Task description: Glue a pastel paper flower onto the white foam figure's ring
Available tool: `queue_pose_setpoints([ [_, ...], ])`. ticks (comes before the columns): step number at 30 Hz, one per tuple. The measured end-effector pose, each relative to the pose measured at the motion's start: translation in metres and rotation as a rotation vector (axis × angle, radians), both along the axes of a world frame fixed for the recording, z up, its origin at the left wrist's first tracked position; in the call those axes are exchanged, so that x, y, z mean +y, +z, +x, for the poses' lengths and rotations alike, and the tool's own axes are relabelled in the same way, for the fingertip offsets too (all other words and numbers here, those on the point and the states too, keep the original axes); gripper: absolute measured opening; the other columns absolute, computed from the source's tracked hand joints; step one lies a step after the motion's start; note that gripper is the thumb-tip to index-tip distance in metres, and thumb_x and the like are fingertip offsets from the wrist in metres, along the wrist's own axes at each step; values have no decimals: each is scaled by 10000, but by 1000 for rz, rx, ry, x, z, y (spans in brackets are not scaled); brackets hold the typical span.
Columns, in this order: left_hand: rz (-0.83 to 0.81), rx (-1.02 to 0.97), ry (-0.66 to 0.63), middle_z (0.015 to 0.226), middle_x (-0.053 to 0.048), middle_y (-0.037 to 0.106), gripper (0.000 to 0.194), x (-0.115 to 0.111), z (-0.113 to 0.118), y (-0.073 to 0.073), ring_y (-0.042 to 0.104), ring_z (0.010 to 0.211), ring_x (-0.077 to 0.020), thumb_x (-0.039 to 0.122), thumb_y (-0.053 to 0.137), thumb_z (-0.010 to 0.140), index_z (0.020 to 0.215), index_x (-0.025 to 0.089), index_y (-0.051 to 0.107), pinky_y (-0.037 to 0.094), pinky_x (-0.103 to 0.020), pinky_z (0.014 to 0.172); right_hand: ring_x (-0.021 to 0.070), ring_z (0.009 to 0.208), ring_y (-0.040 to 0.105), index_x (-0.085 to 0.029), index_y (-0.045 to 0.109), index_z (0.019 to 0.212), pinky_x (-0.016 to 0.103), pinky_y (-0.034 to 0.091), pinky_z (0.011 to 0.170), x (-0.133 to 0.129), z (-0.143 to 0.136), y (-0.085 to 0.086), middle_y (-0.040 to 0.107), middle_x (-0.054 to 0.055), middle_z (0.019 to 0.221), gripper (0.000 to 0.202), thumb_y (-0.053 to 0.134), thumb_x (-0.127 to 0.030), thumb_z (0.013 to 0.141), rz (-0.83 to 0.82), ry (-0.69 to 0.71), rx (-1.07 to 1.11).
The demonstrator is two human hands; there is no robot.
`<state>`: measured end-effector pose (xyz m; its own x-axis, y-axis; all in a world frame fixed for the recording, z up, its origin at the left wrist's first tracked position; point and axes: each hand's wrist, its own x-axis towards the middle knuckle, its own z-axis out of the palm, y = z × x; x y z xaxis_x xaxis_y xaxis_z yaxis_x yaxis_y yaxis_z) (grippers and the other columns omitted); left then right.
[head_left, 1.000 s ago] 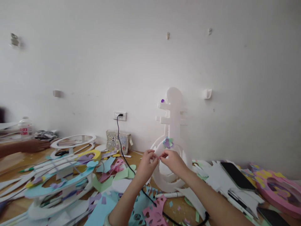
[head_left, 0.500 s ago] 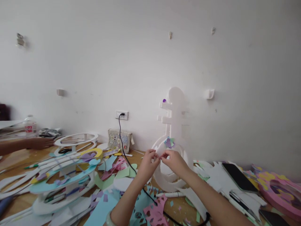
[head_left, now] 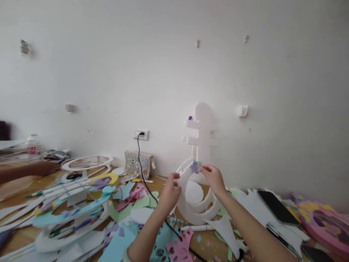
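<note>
A white foam key-shaped figure (head_left: 203, 153) stands upright against the wall, with a ring-like lower part and short bars on its left side. My left hand (head_left: 170, 191) is at the left edge of the ring, its fingers curled against the rim. At the top of the ring sits a small purple, blue and green paper flower (head_left: 194, 166). My right hand (head_left: 214, 178) pinches this flower's right edge between thumb and fingers. A small purple piece (head_left: 190, 118) shows beside the upper bar.
Coloured paper scraps (head_left: 136, 196) cover the table. White and blue ring frames (head_left: 73, 214) lie left, near another person's hand (head_left: 46, 167). A black cable (head_left: 145, 182) runs from the socket past a pouch (head_left: 139, 163). A phone (head_left: 276, 207) and pink ring (head_left: 321, 227) lie right.
My hands, close together on the ring's left side before, are now apart. The right hand has moved up and right to the paper flower; the left stays at the rim.
</note>
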<state>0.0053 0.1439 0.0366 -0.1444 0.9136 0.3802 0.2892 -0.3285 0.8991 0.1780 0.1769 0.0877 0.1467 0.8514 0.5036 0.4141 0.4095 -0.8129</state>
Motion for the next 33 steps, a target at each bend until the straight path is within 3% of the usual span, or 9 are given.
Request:
queue_pose_setpoints([
  [21,2,12,-17,1080,-45,596,406,-2,-1,-1,566,814,-137,-49,479,701,1018,200,528,473,-257,787,197,686,609,-187,693,713,269,400,616,1,-5,7,683,33,688,146,597,-275,780,-9,-109,-234],
  [33,-42,-3,-31,1080,-45,600,402,-9,2,9,565,793,-127,-68,448,692,987,198,515,467,-213,676,197,710,610,-190,708,733,268,382,614,-3,-8,15,692,44,732,144,595,-232,814,-41,-178,-364],
])
